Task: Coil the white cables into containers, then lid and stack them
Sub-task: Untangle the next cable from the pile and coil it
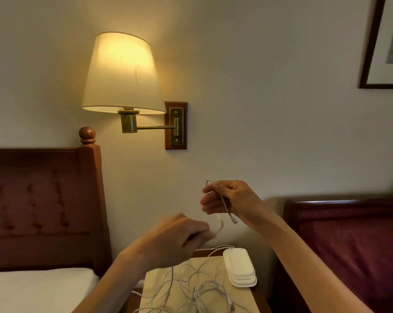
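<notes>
My right hand (229,198) is raised above the nightstand and closed on the end of a white cable (224,203); its plug dangles below my fingers. Lower and to the left, my left hand (179,236) pinches the same cable, which curves in a loop between both hands and trails down. A tangle of white cables (197,288) lies on a beige mat (154,288) on the nightstand. A stack of white oval containers (239,267) sits at the mat's right edge.
A lit wall lamp (123,73) on a swing arm hangs above. A wooden headboard (39,199) and a white bed (32,288) stand at the left, a dark red headboard (353,240) at the right. A framed picture (387,41) hangs upper right.
</notes>
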{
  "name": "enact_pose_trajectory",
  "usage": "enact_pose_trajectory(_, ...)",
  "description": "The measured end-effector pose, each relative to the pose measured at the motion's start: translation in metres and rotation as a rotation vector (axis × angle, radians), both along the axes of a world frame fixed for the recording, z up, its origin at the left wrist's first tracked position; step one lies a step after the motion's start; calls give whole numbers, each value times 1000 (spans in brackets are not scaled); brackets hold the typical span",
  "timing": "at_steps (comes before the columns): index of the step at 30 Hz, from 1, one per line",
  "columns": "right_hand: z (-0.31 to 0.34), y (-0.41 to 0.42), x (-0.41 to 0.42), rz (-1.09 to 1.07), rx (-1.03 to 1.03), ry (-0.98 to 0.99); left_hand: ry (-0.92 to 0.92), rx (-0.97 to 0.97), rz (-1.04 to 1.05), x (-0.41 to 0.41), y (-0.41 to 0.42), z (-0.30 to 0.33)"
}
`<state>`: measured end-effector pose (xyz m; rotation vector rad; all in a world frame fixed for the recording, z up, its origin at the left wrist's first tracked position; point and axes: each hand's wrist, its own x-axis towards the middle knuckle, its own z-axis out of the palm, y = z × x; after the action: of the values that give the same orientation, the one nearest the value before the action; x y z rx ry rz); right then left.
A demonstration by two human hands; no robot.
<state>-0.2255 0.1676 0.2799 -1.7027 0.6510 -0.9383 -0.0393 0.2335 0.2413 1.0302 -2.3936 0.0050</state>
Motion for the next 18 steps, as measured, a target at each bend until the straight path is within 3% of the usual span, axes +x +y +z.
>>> enact_pose_trajectory(5,-6,9,11,-12,-110,72,233,-288,0,3,-11,32)
enact_pose_trajectory(9,-13,13,18,132,59,-113,385,-422,85,5,-24,38)
enact_pose_trajectory(12,-20,20,18,288,224,-300,509,-443,140,7,-34,37)
enact_pose_trajectory(18,-20,16,13,531,363,-366,648,-312,211,2,-37,25)
